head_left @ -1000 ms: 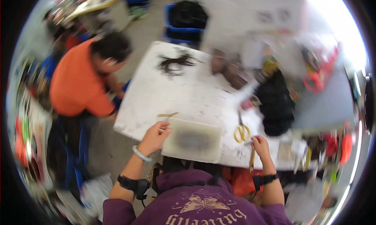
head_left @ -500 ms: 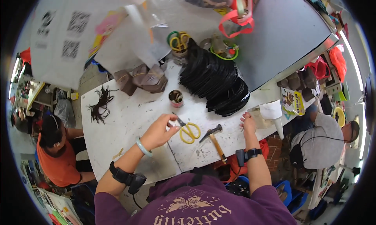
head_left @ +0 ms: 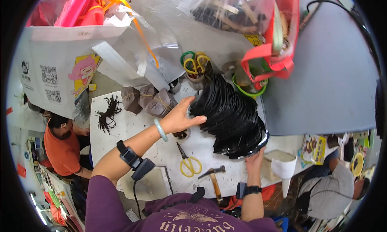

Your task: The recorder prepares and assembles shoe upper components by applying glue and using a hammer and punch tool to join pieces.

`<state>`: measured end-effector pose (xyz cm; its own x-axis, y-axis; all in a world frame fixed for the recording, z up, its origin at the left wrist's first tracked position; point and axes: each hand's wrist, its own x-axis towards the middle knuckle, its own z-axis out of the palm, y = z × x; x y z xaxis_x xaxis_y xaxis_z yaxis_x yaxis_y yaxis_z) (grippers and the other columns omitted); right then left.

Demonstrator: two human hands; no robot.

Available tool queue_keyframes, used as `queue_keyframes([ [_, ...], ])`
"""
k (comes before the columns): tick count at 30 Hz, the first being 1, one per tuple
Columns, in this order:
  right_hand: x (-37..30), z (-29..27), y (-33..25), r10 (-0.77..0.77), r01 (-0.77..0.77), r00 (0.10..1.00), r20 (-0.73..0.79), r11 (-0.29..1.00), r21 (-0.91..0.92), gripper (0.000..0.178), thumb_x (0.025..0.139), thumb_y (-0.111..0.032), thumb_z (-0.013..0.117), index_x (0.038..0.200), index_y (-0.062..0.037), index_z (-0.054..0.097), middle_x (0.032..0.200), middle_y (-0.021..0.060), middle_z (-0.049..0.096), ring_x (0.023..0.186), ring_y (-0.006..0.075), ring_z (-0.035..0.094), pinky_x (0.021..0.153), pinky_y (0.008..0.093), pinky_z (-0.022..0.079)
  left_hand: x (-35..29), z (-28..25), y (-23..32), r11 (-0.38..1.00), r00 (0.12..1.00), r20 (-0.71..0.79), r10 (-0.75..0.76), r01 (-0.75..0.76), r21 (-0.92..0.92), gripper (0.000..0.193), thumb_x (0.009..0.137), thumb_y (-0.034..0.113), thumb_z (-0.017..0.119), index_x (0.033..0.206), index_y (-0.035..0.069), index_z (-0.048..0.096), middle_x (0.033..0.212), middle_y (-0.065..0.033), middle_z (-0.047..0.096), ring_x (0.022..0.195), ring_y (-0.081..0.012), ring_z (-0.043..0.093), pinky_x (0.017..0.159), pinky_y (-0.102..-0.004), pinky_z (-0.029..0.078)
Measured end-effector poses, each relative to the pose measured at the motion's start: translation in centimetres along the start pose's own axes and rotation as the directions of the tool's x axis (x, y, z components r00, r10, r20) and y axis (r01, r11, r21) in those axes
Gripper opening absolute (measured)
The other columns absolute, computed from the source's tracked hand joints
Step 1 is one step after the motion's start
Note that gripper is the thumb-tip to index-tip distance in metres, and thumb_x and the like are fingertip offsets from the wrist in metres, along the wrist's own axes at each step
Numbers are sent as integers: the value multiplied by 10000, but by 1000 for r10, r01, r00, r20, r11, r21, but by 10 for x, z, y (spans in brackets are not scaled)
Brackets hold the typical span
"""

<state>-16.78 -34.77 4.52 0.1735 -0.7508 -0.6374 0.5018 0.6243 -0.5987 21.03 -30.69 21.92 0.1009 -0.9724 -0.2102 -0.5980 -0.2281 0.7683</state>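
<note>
A long, leaning stack of thin, shiny black pieces (head_left: 231, 111) lies on the white worktable. My left hand (head_left: 181, 116) is at its left side, fingertips at the edge and partly hidden, thumb stretched out away from the fingers. At the near end, my right hand (head_left: 254, 161) has its fingers up against and partly under the stack's edge. Beneath my left wrist, a tin (head_left: 182, 134) is partly covered. Nearer to me lie yellow-handled scissors (head_left: 189, 164), slightly spread, and a hammer (head_left: 215, 182) with a wooden handle.
Brown bundles (head_left: 159, 103) and dark strings (head_left: 108, 114) lie at left. Behind the stack stand a can of scissors (head_left: 196, 80) and a green-rimmed basket (head_left: 252, 93). Bags (head_left: 48, 66) hang at upper left. A grey panel (head_left: 322, 82) borders the right. Co-workers sit at both sides.
My left hand has left the scissors and reached forward to the black stack's left side. My right hand has come against the stack's near end. The whole view has shifted forward.
</note>
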Motion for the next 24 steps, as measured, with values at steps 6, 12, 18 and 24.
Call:
queue_keyframes([
  [6,-3,-16,-4,14,-10,997,74,998,-57,706,798,-615,540,1301,-143,389,1213,7,530,819,129,546,431,211,336,66,12,-39,965,989,17,-144,144,-217,858,859,600,468,1369,-62,272,1380,-255,341,1287,-325,344,1052,-372,284],
  [12,4,-28,-14,196,-78,963,184,859,-506,535,772,-300,714,1214,-114,477,1003,-4,603,729,114,571,428,213,351,97,27,-42,854,981,193,-37,131,-503,874,880,631,374,1348,-101,287,1321,-265,416,1251,-306,395,1051,-342,281],
  [18,-12,4,-8,150,-120,983,105,961,-250,670,597,67,609,1235,-97,486,1047,62,612,831,186,612,550,280,485,82,45,-47,912,999,35,32,-15,-410,896,856,642,402,1334,-108,286,1275,-300,438,1227,-362,411,1044,-368,285],
  [24,-72,-16,-21,88,-39,979,182,965,-258,746,582,62,647,1291,-59,449,1185,111,563,1045,260,570,853,391,484,8,17,2,936,996,64,57,-32,-349,988,813,642,486,1372,-111,173,1362,-338,284,1279,-427,283,1073,-447,204],
])
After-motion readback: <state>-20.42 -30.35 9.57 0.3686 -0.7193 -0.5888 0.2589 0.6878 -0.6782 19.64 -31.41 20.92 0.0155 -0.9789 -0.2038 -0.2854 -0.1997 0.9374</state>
